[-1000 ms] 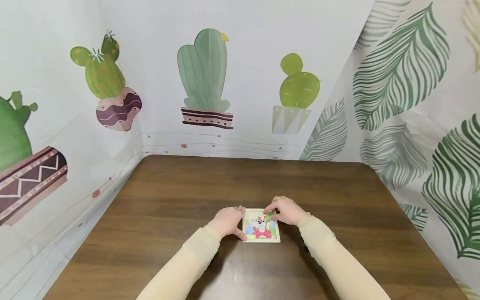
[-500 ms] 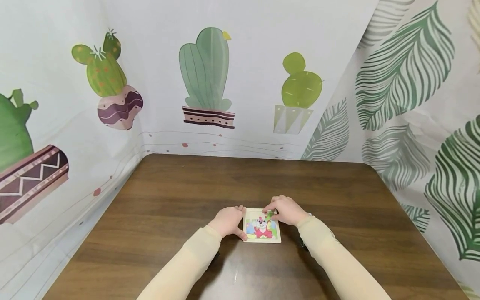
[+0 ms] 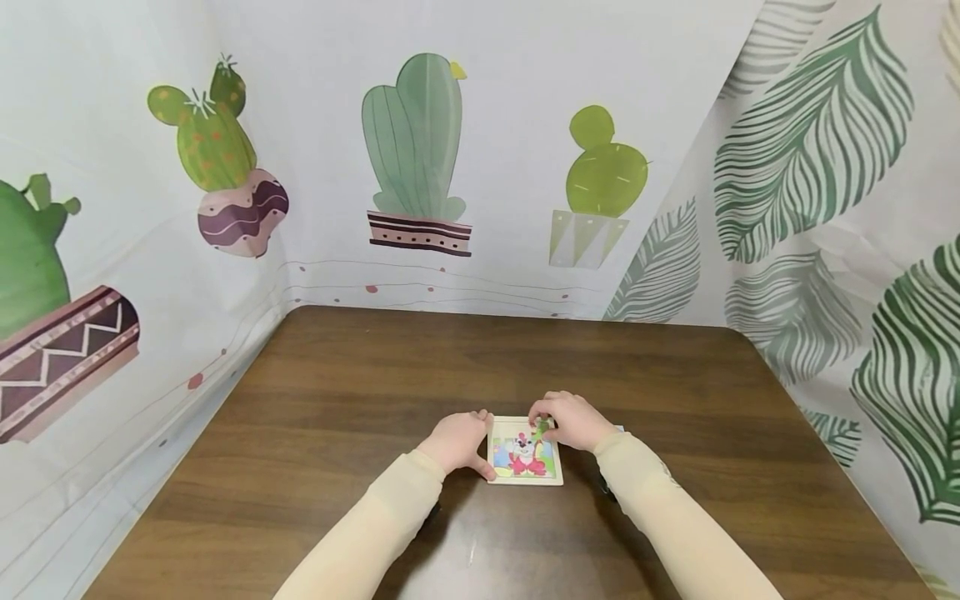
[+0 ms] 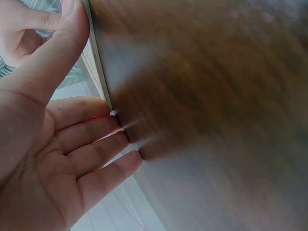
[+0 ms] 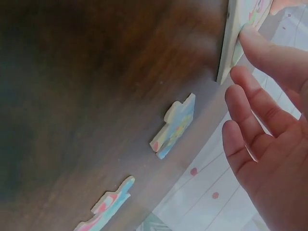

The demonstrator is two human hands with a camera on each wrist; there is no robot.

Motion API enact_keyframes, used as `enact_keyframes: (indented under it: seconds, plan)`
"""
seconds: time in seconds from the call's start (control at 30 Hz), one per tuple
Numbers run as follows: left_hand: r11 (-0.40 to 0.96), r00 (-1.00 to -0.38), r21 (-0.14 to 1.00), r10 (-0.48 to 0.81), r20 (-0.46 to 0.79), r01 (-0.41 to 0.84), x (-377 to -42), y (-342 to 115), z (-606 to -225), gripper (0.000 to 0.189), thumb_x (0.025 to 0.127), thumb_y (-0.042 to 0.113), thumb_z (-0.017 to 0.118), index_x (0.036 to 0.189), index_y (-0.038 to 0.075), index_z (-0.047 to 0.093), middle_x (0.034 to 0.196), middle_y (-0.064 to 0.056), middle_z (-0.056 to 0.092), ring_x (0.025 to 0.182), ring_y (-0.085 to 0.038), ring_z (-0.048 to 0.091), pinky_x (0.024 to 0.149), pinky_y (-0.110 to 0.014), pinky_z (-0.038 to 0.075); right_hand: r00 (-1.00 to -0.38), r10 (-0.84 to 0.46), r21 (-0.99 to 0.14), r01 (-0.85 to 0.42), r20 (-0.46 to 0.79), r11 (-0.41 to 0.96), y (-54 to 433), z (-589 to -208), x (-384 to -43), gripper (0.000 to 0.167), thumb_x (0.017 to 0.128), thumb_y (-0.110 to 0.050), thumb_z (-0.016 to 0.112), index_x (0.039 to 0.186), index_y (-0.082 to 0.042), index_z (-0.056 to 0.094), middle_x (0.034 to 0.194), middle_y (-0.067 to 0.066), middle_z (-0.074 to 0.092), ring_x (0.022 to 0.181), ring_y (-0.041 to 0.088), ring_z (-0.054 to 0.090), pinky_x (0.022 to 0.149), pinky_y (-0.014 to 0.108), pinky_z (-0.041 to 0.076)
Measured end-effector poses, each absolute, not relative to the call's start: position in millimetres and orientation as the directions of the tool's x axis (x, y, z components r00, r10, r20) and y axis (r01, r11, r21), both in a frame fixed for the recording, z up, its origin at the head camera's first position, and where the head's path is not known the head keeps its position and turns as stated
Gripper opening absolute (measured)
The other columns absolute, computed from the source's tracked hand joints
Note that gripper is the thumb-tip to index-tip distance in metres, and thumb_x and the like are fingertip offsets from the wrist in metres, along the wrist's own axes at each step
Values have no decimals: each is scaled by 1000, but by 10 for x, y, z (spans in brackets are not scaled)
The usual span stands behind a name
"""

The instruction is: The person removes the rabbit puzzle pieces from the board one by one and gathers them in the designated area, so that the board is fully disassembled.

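A small pale-rimmed jigsaw puzzle tray (image 3: 525,481) lies on the table, showing a cartoon animal in pink. My left hand (image 3: 456,442) spans its left side, thumb at the near corner and fingertips by the far one. In the left wrist view, the thumb rests on the tray's edge (image 4: 99,72) and the fingers are fairly straight. My right hand (image 3: 573,422) pinches a green puzzle piece (image 3: 539,430) between thumb and index finger at the tray's far right. The right wrist view has that thumb on the piece, other fingers (image 5: 238,101) loosely bent beside the tray.
Two loose puzzle pieces lie on the table in the right wrist view: a blue and yellow piece (image 5: 175,125) and a pink and blue piece (image 5: 108,204). The brown wooden table (image 3: 360,375) meets a cactus-printed cloth (image 3: 510,167) behind.
The right index finger has drawn slightly closer to the thumb around the green puzzle piece. The left hand and tray hold their place, and the head view has shifted a little.
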State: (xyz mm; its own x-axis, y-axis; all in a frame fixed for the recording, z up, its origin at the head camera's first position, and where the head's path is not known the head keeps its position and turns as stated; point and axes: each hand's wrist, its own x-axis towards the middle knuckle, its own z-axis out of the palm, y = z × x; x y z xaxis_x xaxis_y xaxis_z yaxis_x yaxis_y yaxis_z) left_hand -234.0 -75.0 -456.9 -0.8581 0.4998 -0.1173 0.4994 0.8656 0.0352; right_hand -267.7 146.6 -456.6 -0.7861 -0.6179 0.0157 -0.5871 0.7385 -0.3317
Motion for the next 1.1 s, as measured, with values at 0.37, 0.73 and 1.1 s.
enact_keyframes:
  seconds: [0.37, 0.73, 1.1]
  plan:
    - [866, -859, 42, 500, -110, 499, -2337, -758, -4547, 97, 58, 55, 82, 133, 0, 53, 133, -14, 56, 117, -24, 58, 92, -31, 50, -766, -641, -217, -633, 39, 743, 1449, -4579, -2677, 25, 75, -13, 79, 98, -19, 74, 90, -1, 62, 86, 19, 54, 77, 40, 45]
    - [871, -862, 43, 491, -128, 489, -2330, -772, -4545, 98, 59, 56, 81, 134, 0, 52, 135, -14, 55, 119, -23, 56, 94, -30, 49, -710, -695, -179, -702, 110, 689, 1404, -4583, -2654, 18, 72, -14, 81, 89, -19, 78, 87, -4, 62, 82, 16, 54, 77, 37, 47]
    - [868, -857, 39, 496, -138, 495, -2325, -760, -4546, 99, 60, 56, 81, 135, 0, 50, 136, -14, 54, 120, -23, 56, 94, -29, 49, -732, -674, -205, -678, 99, 706, 1365, -4624, -2641, 13, 75, -12, 79, 79, -19, 69, 86, -4, 60, 80, 16, 52, 76, 37, 47]
